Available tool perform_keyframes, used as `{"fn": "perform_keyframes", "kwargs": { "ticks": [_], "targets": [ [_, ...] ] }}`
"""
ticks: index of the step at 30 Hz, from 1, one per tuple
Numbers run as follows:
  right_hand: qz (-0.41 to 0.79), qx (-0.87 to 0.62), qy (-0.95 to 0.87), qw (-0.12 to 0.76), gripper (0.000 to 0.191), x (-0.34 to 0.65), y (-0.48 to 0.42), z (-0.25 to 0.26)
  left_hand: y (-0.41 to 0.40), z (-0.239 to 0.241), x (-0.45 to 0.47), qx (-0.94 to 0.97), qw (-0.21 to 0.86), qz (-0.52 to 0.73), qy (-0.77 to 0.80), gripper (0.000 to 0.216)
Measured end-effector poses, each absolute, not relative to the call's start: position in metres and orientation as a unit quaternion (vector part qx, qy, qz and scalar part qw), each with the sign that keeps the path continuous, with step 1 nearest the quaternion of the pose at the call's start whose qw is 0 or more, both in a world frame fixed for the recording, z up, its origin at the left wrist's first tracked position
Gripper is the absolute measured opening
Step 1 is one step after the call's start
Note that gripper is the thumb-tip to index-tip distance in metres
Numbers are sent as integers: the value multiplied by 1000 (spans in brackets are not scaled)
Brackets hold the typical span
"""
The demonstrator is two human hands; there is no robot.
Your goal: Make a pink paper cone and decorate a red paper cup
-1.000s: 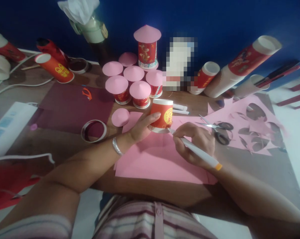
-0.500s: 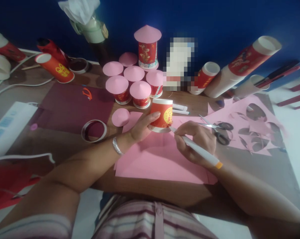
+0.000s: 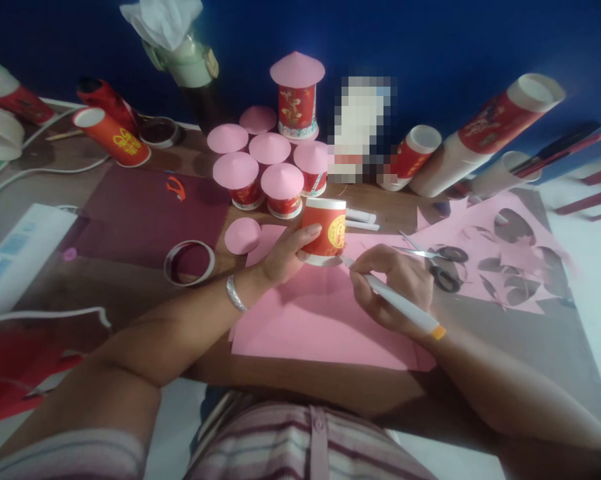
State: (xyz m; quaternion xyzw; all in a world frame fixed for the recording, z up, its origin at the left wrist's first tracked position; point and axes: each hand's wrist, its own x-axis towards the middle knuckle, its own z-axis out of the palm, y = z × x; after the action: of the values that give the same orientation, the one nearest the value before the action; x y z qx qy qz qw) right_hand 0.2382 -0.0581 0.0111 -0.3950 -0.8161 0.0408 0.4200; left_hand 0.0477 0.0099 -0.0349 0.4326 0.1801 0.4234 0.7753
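My left hand grips a red paper cup that stands upside down on a pink paper sheet. My right hand holds a white pen with an orange end; its tip touches the paper at the cup's lower right rim. A pink paper disc lies just left of my left hand.
Several red cups with pink cone lids stand behind the cup. Scissors lie on cut pink scraps at the right. A tape ring and dark red sheet sit left. Cup stacks lie along the blue wall.
The pen tip has crept slightly along the cup's rim. Both hands otherwise stay in place.
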Motion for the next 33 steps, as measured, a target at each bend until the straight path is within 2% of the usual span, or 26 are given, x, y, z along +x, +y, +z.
{"fn": "perform_keyframes", "kwargs": {
  "ticks": [14, 33],
  "targets": [
    [57, -377, -822, 424, 10, 235, -58, 15, 11, -36, 48, 441, 765, 432, 182, 33],
    [66, -380, -824, 415, 9, 236, -59, 17, 11, -38, 47, 427, 773, 427, 193, 40]
  ]
}}
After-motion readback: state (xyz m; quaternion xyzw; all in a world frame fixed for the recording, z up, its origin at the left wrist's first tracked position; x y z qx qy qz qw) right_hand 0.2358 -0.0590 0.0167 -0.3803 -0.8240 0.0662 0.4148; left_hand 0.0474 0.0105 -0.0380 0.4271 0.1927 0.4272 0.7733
